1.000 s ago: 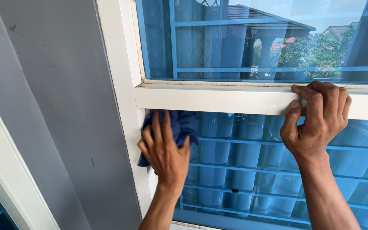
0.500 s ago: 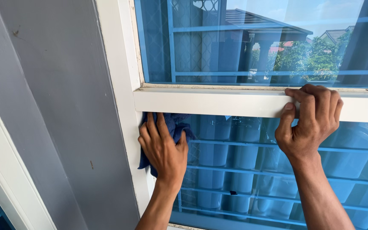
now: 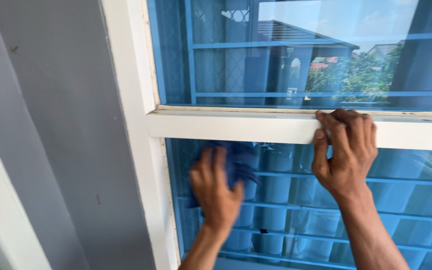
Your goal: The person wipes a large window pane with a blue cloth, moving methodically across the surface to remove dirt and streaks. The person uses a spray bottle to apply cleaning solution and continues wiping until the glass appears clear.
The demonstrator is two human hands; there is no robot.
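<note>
My left hand (image 3: 217,189) presses a dark blue cloth (image 3: 239,161) flat against the lower window pane (image 3: 296,200), just right of the white upright of the frame (image 3: 143,165). The hand and cloth are blurred by motion. My right hand (image 3: 344,152) grips the white horizontal bar (image 3: 236,126) between the two panes, fingers hooked over its top edge and thumb on its front face. The glass is blue-tinted and shows reflections.
The upper pane (image 3: 286,55) reflects a roof, trees and sky. Blue horizontal bars (image 3: 296,177) run behind the lower glass. A grey wall (image 3: 61,125) stands left of the frame, with a white slanted trim (image 3: 6,220) at the lower left.
My left hand has slid the cloth to the right along the lower pane, away from the frame's upright. The view has shifted, so the window sits lower and further left. My right hand keeps its grip.
</note>
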